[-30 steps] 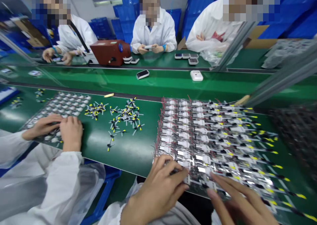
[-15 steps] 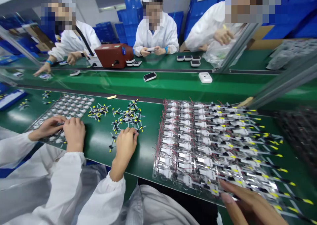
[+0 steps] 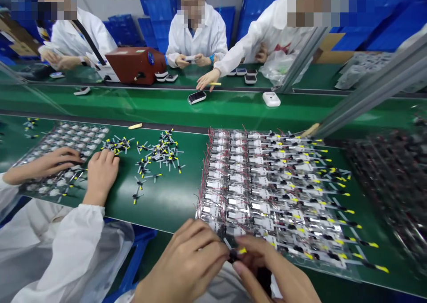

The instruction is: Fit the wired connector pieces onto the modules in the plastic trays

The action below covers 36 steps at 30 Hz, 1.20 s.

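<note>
Green belt: runs across the view, carrying the work within reach of the seated people.

Left hand: at the belt's near edge, fingers closed with the thumb around a small black piece with a yellow tip.

Right hand: just beside the left, fingers curled in to pinch the same piece, partly hiding it. Working this close together seems to steady something so small.

Near tray: a clear plastic tray lies just beyond the hands, its rows of silver-and-white pieces with red wires evenly spaced, apparently to keep them from tangling.

Loose pile: black, yellow-tipped pieces sit between the trays, where reach from either side looks easy.

Neighbour: a co-worker's flat hand and curled hand rest over a second tray.

Far belt: a white device, a black-faced device, a red box.
</note>
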{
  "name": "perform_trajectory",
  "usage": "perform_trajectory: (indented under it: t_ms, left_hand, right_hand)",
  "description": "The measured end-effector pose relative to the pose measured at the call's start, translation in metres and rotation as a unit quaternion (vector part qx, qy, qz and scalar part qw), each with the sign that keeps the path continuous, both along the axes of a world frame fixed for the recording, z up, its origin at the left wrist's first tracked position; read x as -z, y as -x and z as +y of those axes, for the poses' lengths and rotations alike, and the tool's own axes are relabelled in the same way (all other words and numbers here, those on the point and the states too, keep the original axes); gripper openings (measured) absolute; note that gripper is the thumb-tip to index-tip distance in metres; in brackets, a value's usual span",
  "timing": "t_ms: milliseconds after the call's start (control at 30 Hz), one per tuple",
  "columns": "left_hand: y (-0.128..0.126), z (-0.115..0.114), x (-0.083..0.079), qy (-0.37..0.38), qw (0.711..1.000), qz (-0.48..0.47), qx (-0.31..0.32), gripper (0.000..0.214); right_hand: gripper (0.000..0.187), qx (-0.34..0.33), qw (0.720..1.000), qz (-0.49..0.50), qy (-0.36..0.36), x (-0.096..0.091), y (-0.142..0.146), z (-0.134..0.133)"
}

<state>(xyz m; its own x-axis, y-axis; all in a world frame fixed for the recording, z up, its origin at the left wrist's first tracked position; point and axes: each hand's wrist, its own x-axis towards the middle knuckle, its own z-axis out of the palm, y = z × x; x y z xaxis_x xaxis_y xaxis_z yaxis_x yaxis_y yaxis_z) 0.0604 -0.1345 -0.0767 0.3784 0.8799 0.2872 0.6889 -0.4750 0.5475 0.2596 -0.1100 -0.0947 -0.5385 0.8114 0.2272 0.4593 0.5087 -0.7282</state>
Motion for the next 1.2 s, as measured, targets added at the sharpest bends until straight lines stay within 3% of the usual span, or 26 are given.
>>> perform_trajectory:
  t_ms: [67,200,367,467,600,767,900,1067,1200]
  left_hand:
    - [0.003,0.001,0.002,-0.003,1.000,0.013,0.001,0.018]
    - [0.008,0.003,0.004,-0.005,0.999,0.029,0.013,0.019]
    - [0.004,0.009,0.006,0.005,1.000,-0.006,0.030,0.015]
    - [0.009,0.011,0.006,0.055,0.998,-0.010,0.020,0.015]
    - [0.032,0.015,0.008,0.089,0.995,0.048,0.004,0.025]
    - [0.047,0.030,0.022,0.074,0.984,0.126,0.101,0.043]
    - [0.045,0.041,0.028,0.056,0.974,0.156,0.152,0.039]
    - [0.043,0.045,0.026,0.038,0.965,0.196,0.168,0.025]
    - [0.044,0.044,0.022,0.035,0.971,0.170,0.163,0.023]
  right_hand:
    - [0.026,0.007,0.999,-0.021,-0.025,0.000,-0.001,0.000]
    - [0.018,-0.058,0.995,-0.041,-0.075,-0.005,0.003,0.004]
    - [0.015,-0.019,0.993,-0.030,-0.116,-0.013,0.009,0.010]
    - [0.013,0.000,0.995,-0.029,-0.097,-0.012,0.001,0.009]
    - [0.022,0.088,0.992,-0.040,-0.078,-0.010,-0.015,0.009]
    - [0.017,0.053,0.995,-0.017,-0.086,-0.012,-0.015,0.011]
    - [0.016,0.049,0.997,-0.013,-0.065,-0.005,-0.007,0.011]
    - [0.011,0.057,0.997,-0.014,-0.041,0.003,-0.004,0.008]
    - [0.008,0.061,0.998,-0.002,-0.017,0.002,0.000,0.009]
